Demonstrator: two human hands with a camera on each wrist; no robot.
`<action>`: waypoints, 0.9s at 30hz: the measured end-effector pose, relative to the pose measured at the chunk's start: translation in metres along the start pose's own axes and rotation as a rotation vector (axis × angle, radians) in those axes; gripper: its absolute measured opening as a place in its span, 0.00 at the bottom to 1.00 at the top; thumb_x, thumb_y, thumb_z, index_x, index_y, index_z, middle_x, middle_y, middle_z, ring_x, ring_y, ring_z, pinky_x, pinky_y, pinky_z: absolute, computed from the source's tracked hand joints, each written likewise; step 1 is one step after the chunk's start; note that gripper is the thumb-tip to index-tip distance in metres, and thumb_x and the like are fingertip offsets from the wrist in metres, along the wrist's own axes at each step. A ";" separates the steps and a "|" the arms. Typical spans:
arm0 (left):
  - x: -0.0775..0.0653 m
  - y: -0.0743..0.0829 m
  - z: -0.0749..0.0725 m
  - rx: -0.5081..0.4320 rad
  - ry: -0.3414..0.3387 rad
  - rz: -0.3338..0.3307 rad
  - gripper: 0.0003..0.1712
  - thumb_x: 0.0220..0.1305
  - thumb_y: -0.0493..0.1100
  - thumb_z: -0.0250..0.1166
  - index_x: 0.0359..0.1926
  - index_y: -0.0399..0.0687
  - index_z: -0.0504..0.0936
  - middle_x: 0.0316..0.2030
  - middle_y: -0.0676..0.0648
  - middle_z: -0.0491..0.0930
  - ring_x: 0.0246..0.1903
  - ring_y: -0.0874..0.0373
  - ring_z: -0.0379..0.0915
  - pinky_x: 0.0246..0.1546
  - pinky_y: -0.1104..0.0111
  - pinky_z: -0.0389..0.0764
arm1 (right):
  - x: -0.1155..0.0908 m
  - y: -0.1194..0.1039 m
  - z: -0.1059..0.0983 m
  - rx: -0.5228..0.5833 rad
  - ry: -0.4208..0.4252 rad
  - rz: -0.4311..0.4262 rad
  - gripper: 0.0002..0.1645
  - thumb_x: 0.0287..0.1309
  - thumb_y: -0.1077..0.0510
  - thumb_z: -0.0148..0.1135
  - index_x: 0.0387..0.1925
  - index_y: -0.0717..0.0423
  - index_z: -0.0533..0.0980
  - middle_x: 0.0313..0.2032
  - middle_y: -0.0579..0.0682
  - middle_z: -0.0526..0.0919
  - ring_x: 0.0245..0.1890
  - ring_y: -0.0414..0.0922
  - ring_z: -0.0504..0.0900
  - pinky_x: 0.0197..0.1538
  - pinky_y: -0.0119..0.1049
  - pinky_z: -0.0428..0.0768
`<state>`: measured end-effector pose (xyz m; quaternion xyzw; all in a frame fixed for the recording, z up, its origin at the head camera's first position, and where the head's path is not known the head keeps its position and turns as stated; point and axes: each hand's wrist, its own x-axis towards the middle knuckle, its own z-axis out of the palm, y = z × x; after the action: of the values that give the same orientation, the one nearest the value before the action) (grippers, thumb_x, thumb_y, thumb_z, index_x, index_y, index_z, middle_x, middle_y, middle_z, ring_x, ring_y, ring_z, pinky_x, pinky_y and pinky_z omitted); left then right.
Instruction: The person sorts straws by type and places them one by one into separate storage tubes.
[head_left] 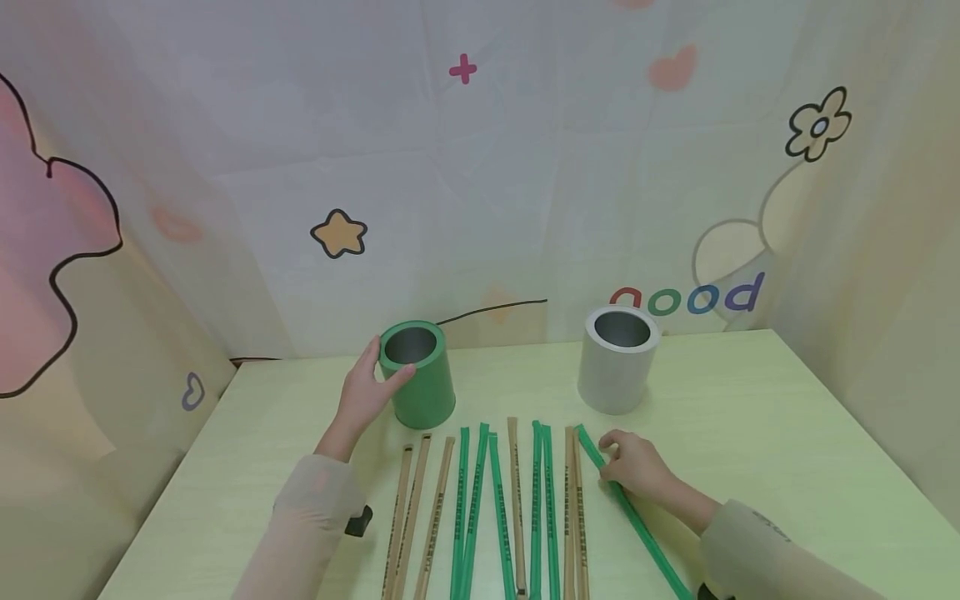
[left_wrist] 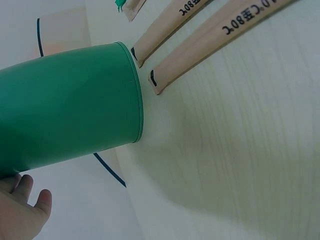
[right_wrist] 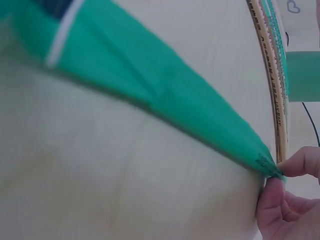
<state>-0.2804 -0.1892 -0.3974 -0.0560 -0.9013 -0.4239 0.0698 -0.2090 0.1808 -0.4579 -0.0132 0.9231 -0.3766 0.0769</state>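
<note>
My left hand (head_left: 366,396) touches the green cylindrical cup (head_left: 429,393), fingers fairly straight along its left side and the thumb at the front rim. Several of its fingertips show beside the cup in the left wrist view. On the right, thumb and fingers of my right hand (head_left: 637,467) pinch a green-wrapped straw (head_left: 645,533) near its far end; the pinch shows clearly in the right wrist view. That straw slants toward the near right. To its left lie brown-wrapped straws (head_left: 438,508) and green-wrapped straws (head_left: 460,508) in a loose row, several of each, with printed wrappers.
A white cylindrical cup (head_left: 613,375) stands upright at the back right of the pale wooden table (head_left: 757,433). Behind the table hangs a printed curtain (head_left: 495,183) that reaches the back edge. The straws' near ends run past the bottom of the head view.
</note>
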 end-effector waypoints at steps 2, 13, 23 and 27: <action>0.000 0.000 0.000 0.001 -0.002 -0.001 0.54 0.52 0.67 0.56 0.68 0.44 0.41 0.68 0.44 0.44 0.67 0.49 0.40 0.64 0.52 0.51 | 0.000 0.001 -0.003 0.003 -0.003 -0.001 0.18 0.41 0.68 0.58 0.40 0.67 0.73 0.16 0.48 0.72 0.13 0.39 0.68 0.18 0.29 0.68; -0.001 0.000 -0.002 0.010 -0.006 -0.008 0.54 0.52 0.67 0.55 0.68 0.44 0.41 0.68 0.44 0.43 0.67 0.49 0.39 0.64 0.52 0.50 | 0.001 -0.008 -0.031 0.092 -0.036 0.036 0.09 0.46 0.66 0.56 0.32 0.67 0.75 0.25 0.50 0.72 0.19 0.40 0.71 0.24 0.33 0.77; 0.000 0.002 -0.002 0.018 -0.008 -0.006 0.54 0.52 0.66 0.55 0.68 0.44 0.41 0.68 0.44 0.44 0.67 0.48 0.39 0.64 0.52 0.51 | -0.001 -0.014 -0.054 0.129 -0.062 0.009 0.09 0.44 0.68 0.53 0.31 0.67 0.72 0.22 0.49 0.71 0.17 0.40 0.71 0.23 0.32 0.77; 0.000 0.001 -0.001 0.016 -0.006 0.003 0.53 0.53 0.66 0.55 0.68 0.44 0.42 0.68 0.43 0.44 0.67 0.48 0.40 0.63 0.51 0.51 | -0.001 -0.019 -0.059 0.159 -0.065 -0.014 0.08 0.43 0.68 0.53 0.31 0.67 0.71 0.20 0.48 0.71 0.17 0.40 0.72 0.25 0.34 0.78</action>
<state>-0.2801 -0.1892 -0.3962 -0.0583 -0.9047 -0.4165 0.0681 -0.2181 0.2085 -0.4030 -0.0259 0.8871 -0.4488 0.1051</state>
